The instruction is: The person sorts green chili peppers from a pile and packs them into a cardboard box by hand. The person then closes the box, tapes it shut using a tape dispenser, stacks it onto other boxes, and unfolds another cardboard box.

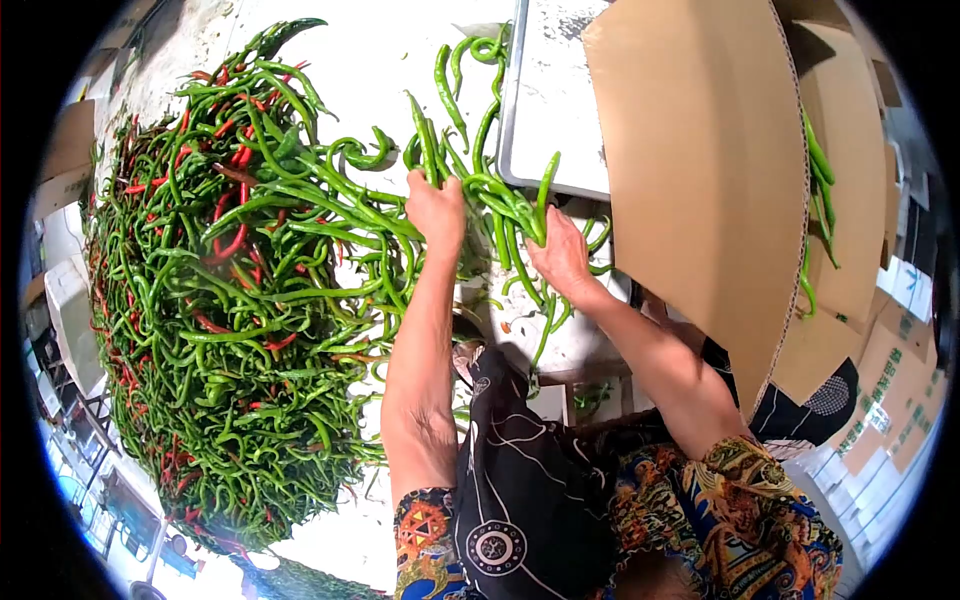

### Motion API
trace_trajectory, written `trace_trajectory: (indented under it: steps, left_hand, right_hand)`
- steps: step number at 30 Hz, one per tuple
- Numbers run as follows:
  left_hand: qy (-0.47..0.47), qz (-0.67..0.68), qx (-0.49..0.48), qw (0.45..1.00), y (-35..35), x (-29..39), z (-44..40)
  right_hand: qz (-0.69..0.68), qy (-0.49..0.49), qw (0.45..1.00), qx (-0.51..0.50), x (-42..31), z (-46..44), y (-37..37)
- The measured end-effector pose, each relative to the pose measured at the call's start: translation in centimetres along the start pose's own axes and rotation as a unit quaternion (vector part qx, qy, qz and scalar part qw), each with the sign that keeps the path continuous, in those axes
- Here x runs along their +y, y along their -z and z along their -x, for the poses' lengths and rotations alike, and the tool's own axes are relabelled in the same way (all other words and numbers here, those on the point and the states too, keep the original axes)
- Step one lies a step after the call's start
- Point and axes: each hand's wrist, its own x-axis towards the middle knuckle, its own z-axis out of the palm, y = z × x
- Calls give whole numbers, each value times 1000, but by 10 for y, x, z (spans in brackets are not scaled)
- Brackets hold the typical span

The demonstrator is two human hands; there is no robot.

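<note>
My left hand is closed around several long green chili peppers, whose tips stick up past the fingers. To its right, my right hand grips more green chili peppers, one of them pointing upward beside the thumb. Further loose green chilies lie on the white tabletop between and beyond the hands. A large heap of green chilies, mixed with some red ones, spreads over the left side and reaches close to my left hand.
A metal-edged tray or plate with a worn white surface lies just beyond my right hand. An open cardboard box stands at the right, with a few green chilies at its far side. Printed cartons are stacked farther right.
</note>
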Motion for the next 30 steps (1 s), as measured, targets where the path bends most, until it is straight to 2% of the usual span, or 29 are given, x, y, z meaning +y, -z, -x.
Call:
trace_trajectory:
  steps: [1,2,3,4,8,9,11,12,13,14,15,16,17,19,20,21,22,23,26,29,30]
  left_hand:
    - [-1,35,15,999,1,-4,2]
    - [60,150,-42,986,5,-10,2]
    - [121,261,-98,953,13,-15,5]
    - [189,372,-161,895,24,-14,11]
    - [231,589,-212,745,56,-8,31]
    - [248,624,-187,717,70,6,40]
    - [237,634,-214,704,83,-4,49]
    - [230,632,-208,710,88,-5,51]
    - [239,611,-151,740,85,-6,49]
    - [222,600,-141,756,82,-10,45]
    - [204,588,-132,771,79,-11,37]
    - [214,494,-98,837,74,1,28]
    - [198,471,-121,851,64,4,19]
    - [109,367,-117,916,41,29,-1]
    - [49,289,-98,951,23,34,-13]
    - [-10,209,-75,975,4,36,-23]
    - [-57,165,-49,983,-8,46,-29]
    - [-104,67,-44,991,-15,49,-33]
    - [-141,-22,-43,989,-28,54,-33]
    - [-76,5,-92,993,-32,50,-38]
    - [22,140,-182,973,-33,34,-43]
  right_hand:
    - [19,-22,999,-31,4,-7,-2]
    - [39,-47,996,-63,8,-10,-3]
    - [58,-72,991,-97,9,-11,-3]
    - [49,-48,994,-85,8,-12,-1]
    - [-41,-23,997,-64,-13,-6,19]
    - [-39,-8,995,-94,-16,0,30]
    - [-116,-173,948,-242,-55,5,73]
    - [-129,-167,945,-251,-53,15,75]
    - [-141,-161,941,-261,-50,26,76]
    - [-177,-170,927,-285,-47,36,80]
    - [-263,-120,917,-274,-45,48,80]
    - [-310,-137,906,-252,-57,56,87]
    - [-355,-153,892,-233,-69,64,97]
    - [-360,-185,894,-190,-84,77,111]
    - [-352,-147,909,-166,-83,83,115]
    - [-321,-170,916,-169,-82,87,122]
    - [-311,-151,923,-167,-84,86,132]
    - [-301,-133,930,-165,-87,85,141]
    - [-302,-129,934,-141,-82,87,147]
    - [-333,-196,911,-143,-77,87,146]
    - [-326,-207,911,-146,-78,85,148]
